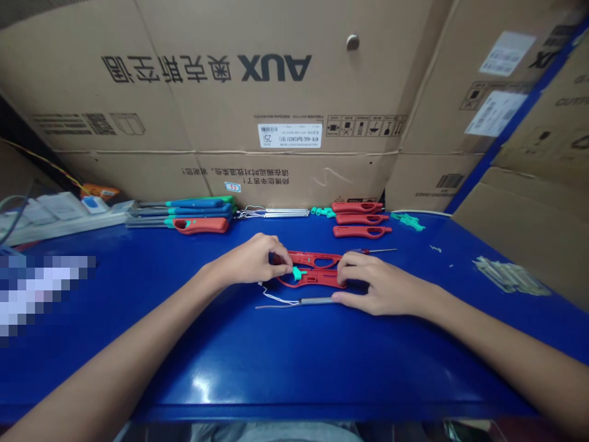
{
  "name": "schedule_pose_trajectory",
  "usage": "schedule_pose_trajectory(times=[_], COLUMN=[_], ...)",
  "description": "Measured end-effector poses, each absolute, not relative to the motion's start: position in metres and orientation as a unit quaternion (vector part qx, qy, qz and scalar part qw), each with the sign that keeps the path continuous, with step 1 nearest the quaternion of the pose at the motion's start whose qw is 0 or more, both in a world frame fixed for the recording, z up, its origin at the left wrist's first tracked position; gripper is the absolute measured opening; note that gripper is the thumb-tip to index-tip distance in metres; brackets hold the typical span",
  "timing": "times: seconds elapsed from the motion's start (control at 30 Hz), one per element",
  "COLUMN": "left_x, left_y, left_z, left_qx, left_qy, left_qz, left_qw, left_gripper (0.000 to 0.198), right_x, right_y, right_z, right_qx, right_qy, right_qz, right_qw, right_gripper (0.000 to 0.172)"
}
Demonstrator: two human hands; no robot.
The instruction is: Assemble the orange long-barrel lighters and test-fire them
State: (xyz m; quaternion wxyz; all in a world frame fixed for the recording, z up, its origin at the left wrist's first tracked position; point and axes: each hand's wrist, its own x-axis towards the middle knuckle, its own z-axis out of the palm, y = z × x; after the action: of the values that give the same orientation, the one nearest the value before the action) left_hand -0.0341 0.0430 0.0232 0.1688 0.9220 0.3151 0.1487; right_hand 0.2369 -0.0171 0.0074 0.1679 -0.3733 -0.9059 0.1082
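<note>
L hand (pixel 257 261) low over table (pixel 221 350), thumb + index tips almost together at L edge of green piece (pixel 297 274); couldn't tell if it was gripped. R hand (pixel 380 285) half-curled, thumb apart from fingers: fingers at R end of near red half-shell (pixel 324 279), thumb at R end of metal tube (pixel 313 301). Green pc sat at near shell's L end; far red half-shell (pixel 301 256) lay just beyond. Tube lay nearer, white wires (pixel 278 297) trailing L (loose, easy to snag).

Risks, my judgement: green pc might tip if L pressed off-centre; shell might slide if R eased off; thumb shift might roll tube, tug wires.
</note>
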Motion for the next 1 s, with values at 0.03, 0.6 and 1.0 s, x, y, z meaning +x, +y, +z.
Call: schedule_pose_trajectory(times=[0.03, 0.6, 1.0], left_x=[-0.0341, -0.0345, -0.0316], left_y=[0.0427, 0.0433, 0.0428], left_z=[0.0238, 0.0253, 0.0218], left_qx=[0.923, 0.902, 0.906], left_qy=[0.314, 0.354, 0.342], left_qz=[0.147, 0.099, 0.127], left_qw=[0.168, 0.226, 0.213], left_gripper=[0.011, 0.017, 0.016], right_x=[0.2371, 0.2373, 0.2367], right_y=[-0.0172, -0.0166, -0.0174], right_z=[0.0075, 0.0093, 0.0092], right_qx=[-0.375, -0.388, -0.388], right_qy=[-0.905, -0.899, -0.9], right_qz=[0.109, 0.13, 0.13], right_qw=[0.169, 0.153, 0.152], right_gripper=[0.025, 0.026, 0.024])
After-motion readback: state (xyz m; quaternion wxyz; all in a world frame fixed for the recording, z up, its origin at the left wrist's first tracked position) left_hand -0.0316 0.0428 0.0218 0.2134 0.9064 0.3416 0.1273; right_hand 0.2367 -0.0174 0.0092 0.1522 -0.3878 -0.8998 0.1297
